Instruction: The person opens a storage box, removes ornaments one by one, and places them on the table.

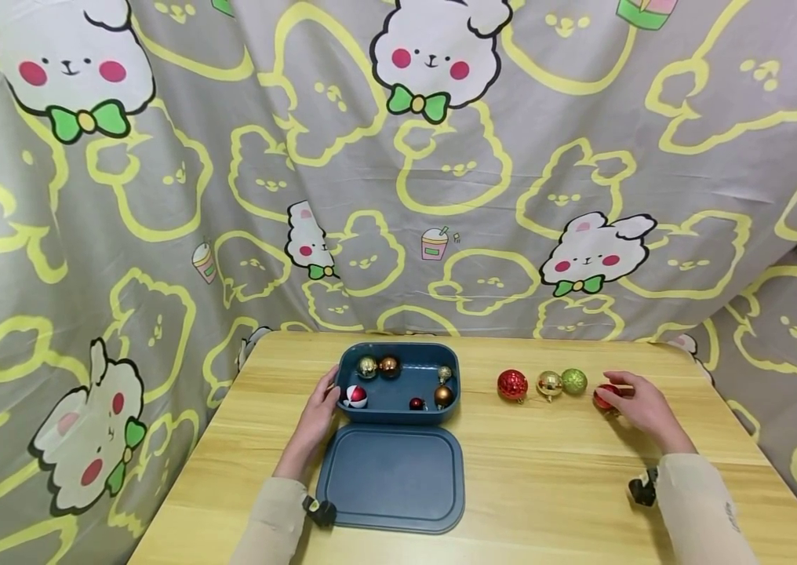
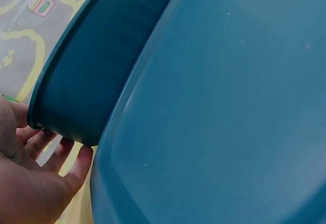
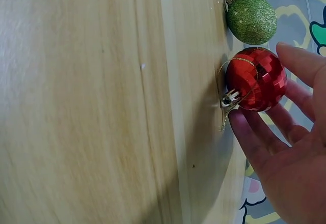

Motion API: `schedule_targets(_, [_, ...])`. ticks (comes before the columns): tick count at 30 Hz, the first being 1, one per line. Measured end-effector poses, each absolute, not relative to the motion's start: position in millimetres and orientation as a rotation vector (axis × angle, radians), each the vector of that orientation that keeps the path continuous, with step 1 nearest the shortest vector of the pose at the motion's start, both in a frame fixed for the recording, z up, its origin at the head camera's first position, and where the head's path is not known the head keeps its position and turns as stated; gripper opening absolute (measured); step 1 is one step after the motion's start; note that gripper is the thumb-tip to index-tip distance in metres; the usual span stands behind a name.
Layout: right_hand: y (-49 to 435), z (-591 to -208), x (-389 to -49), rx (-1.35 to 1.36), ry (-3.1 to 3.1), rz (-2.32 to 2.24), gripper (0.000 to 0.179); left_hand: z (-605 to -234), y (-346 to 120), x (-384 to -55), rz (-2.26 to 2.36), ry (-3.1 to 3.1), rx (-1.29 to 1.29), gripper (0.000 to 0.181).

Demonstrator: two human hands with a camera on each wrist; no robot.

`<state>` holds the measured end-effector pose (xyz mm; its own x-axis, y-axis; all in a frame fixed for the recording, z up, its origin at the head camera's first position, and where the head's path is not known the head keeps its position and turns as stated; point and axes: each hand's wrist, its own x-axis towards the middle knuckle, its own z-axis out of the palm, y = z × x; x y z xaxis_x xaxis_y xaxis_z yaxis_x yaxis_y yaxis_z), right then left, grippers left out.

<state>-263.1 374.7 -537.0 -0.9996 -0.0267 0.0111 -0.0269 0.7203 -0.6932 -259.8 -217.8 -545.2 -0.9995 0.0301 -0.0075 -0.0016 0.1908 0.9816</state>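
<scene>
At the left end of a dark blue box [image 1: 398,418], my left hand [image 1: 318,410] holds the wall, its fingertips against the outside in the left wrist view. My right hand [image 1: 641,404] has its thumb and fingers around a shiny, faceted red Christmas ball [image 3: 261,79], which has a gold cord loop and is close over the table. Just left of it lie a glittery green ball [image 1: 573,381], a gold ball [image 1: 550,384] and another red ball [image 1: 512,385]. Inside the box are several ornaments, among them a red-and-white ball [image 1: 356,396] and a copper ball [image 1: 389,366].
A flat blue lid [image 1: 393,477] lies on the wooden table [image 1: 540,486] directly in front of the box. Behind the table hangs a grey curtain [image 1: 384,180] with a rabbit print. Each wrist wears a small black device.
</scene>
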Motion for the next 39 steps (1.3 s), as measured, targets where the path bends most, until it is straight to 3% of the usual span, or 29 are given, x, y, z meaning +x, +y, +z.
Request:
schedule_targets(15, [359.1,-512.2,-267.5,0.092,-2.798,1.144,0.059,-539.4,-217.9,-260.9,2.006,2.364,0.01,0.052])
schedule_targets(27, [278.1,-479.3,-282.7,0.244,-2.636,1.359,0.051,-546.8,-220.4,-261.5,1.988,2.391,0.014,0.052])
schedule_targets(39, [178.3,-481.5,-294.3,0.363,-2.645,1.61,0.044,-548.5,-219.7,-260.8,1.993,2.389,0.029,0.051])
